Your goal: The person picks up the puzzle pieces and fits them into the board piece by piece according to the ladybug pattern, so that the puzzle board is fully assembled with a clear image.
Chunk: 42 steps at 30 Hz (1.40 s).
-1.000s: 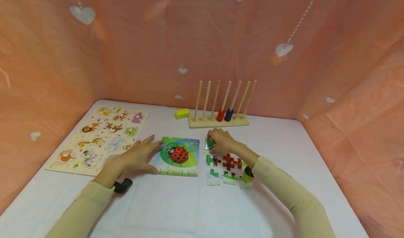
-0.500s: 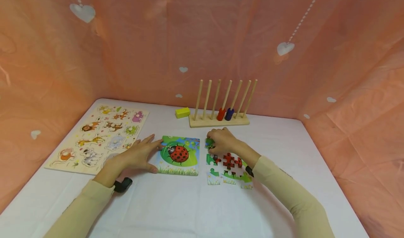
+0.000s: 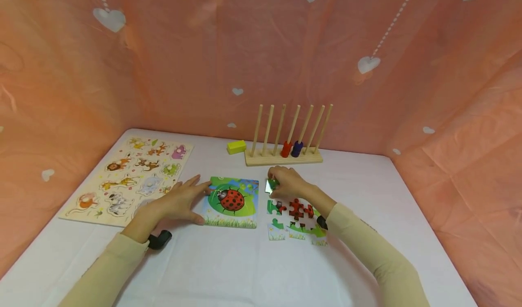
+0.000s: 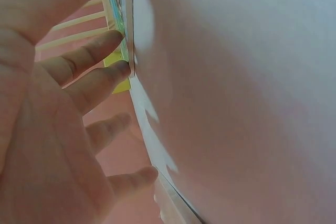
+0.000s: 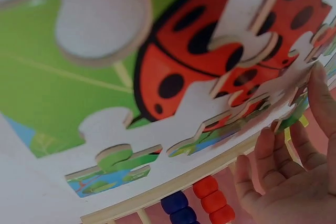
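Observation:
My left hand (image 3: 178, 201) lies with fingers spread at the left edge of a square ladybug picture board (image 3: 231, 203). In the left wrist view, fingertips (image 4: 122, 69) touch that board's edge. To the board's right, my right hand (image 3: 288, 183) pinches a green jigsaw piece (image 3: 274, 184) between thumb and fingers; the hand covers part of it. Below and beside that hand lie several loose ladybug jigsaw pieces (image 3: 296, 209), slightly apart in rows. The right wrist view shows a large green-and-red piece (image 5: 178, 72) close up, with the right hand (image 5: 294, 177) beyond.
An animal peg puzzle board (image 3: 136, 169) covers the table's left side. At the back stands a wooden rack with upright rods (image 3: 283, 159), carrying red beads (image 3: 287, 149) and blue beads (image 3: 297, 149). Beside it is a yellow block (image 3: 236, 147). A pink curtain hangs behind.
The green piece in my right hand has tilted slightly and now catches a white glare. The left hand and the ladybug board stay where they were.

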Motion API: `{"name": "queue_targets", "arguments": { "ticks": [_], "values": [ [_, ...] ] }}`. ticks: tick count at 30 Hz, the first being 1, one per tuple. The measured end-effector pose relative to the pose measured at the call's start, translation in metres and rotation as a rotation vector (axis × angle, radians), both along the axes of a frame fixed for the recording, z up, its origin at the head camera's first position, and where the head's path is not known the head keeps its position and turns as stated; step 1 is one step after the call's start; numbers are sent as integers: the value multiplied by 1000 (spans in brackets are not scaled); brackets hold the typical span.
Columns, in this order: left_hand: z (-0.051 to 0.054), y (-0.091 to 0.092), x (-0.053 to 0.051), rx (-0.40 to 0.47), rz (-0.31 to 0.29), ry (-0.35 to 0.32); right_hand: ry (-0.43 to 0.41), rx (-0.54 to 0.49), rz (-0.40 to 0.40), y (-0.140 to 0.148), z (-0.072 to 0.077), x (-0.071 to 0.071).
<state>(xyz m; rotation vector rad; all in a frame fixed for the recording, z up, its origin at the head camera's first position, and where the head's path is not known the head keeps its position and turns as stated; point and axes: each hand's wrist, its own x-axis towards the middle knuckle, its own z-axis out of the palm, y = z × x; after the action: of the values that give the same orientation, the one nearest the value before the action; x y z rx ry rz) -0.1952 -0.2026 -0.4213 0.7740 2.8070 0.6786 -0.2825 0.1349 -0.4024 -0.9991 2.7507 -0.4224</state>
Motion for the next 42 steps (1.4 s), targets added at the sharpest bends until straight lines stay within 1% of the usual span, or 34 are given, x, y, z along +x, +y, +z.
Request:
{"name": "queue_targets", "arguments": {
  "ticks": [2,3,6,9,10,13,18,22,24,27,31,34,37,39,42],
  "values": [
    [0,0,0,-1,3,-5,8,-32,8,1,0,0],
    [0,0,0,-2,2,-3,23,-46,22,1,0,0],
    [0,0,0,-6,3,-3,32,-92,53,3,1,-2],
    [-1,-1,0,-5,8,-11,-30,-154,70,3,4,-5],
    [-1,-1,0,-4,9,-13,-73,-184,67,3,6,-6],
    [-2,-2,0,-7,14,-17,-166,-264,76,1,9,-11],
    [-2,-2,0,-6,20,-22,-209,-359,126,-15,10,-20],
    [-1,-2,1,-4,16,-17,-229,-386,151,-40,7,-24],
    [-1,-2,0,-5,11,-12,-221,-374,161,-54,5,-25],
    [-1,-1,-1,-10,4,-8,-195,-332,151,-73,1,-24],
    [-2,-1,0,-15,7,-7,-181,-251,146,-93,-2,-18],
    [-3,-1,-1,-23,9,-5,-164,-168,167,-100,-2,-12],
    [-4,-1,-3,-35,9,-1,-127,-99,186,-105,-2,-7],
    [-4,-1,-4,-42,7,1,-101,-74,194,-107,-3,-5],
    [-3,-1,-3,-45,6,-4,-55,-65,195,-111,-5,-2]
  ]
}}
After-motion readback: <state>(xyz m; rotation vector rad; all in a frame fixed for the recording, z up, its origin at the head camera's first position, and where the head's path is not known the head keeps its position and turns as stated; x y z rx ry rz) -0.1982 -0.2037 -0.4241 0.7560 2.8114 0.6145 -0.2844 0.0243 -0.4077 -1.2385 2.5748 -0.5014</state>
